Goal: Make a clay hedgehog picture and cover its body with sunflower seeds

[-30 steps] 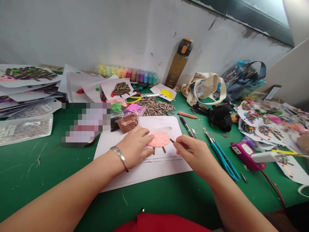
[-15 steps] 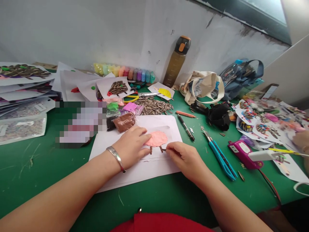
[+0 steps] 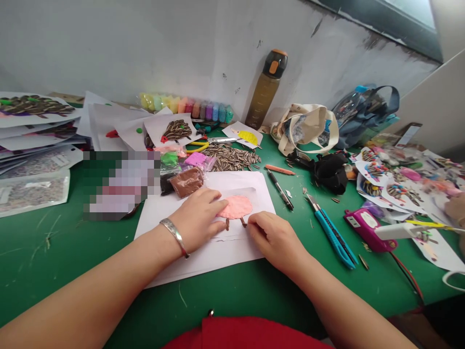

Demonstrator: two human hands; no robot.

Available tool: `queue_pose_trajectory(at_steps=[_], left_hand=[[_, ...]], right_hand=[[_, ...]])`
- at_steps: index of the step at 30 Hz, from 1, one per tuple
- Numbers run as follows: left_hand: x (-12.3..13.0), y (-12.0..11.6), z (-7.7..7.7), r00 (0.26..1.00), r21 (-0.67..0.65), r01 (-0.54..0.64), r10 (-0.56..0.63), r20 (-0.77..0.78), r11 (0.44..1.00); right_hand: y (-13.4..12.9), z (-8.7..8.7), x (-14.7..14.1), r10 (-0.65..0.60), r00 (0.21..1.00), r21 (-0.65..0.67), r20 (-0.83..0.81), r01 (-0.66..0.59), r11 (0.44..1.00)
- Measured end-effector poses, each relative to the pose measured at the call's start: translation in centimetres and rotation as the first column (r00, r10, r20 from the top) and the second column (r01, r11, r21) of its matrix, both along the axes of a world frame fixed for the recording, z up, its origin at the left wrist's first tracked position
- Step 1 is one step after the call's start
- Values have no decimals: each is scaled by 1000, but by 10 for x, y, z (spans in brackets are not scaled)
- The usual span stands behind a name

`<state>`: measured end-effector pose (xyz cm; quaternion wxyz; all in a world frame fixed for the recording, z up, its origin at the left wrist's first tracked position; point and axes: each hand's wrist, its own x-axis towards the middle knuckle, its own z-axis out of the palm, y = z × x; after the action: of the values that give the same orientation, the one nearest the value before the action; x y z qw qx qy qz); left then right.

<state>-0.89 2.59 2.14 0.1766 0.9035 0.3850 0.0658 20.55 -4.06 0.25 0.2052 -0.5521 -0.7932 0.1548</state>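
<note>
A flat oval of pink clay (image 3: 236, 207) lies on white paper (image 3: 174, 261), with two short brown clay legs (image 3: 227, 224) below it. My left hand (image 3: 199, 215), with a silver bracelet at the wrist, rests on the paper with its fingers stretched out; the fingertips touch the oval's left edge. My right hand (image 3: 271, 237) is closed in a pinch beside the right brown leg (image 3: 243, 222), its fingertips at the leg's lower end. What lies between those fingertips is hidden. Just behind the paper sits a bag of brown clay (image 3: 187, 182).
Sunflower seeds (image 3: 232, 157) lie in a heap behind the paper. To the right are a pen (image 3: 279, 189), a blue utility knife (image 3: 332, 232) and a magenta device (image 3: 370, 230). Stacked seed pictures (image 3: 39, 128) stand at left. Another person's hand (image 3: 456, 211) shows at far right.
The right hand's fingertips have shifted slightly, and the dark sliver seen at them is now mostly covered. The left hand stays in place. The view has tilted a little.
</note>
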Motion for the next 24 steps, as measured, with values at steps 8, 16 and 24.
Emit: queue_pose_trajectory(at_steps=[8,16,24], left_hand=[[1,0,0,1000,-3,-3,3,3,1000],[0,0,-1,1000,1,3,-3,25,1000],[1,0,1,1000,-15,-13,13,7,1000]], right_hand=[[1,-4,-1,-24,999,15,-23,25,1000],[2,-4,-3,-49,998,16,-28,50,999],[2,-3,-3,-47,998,21,-28,48,999]])
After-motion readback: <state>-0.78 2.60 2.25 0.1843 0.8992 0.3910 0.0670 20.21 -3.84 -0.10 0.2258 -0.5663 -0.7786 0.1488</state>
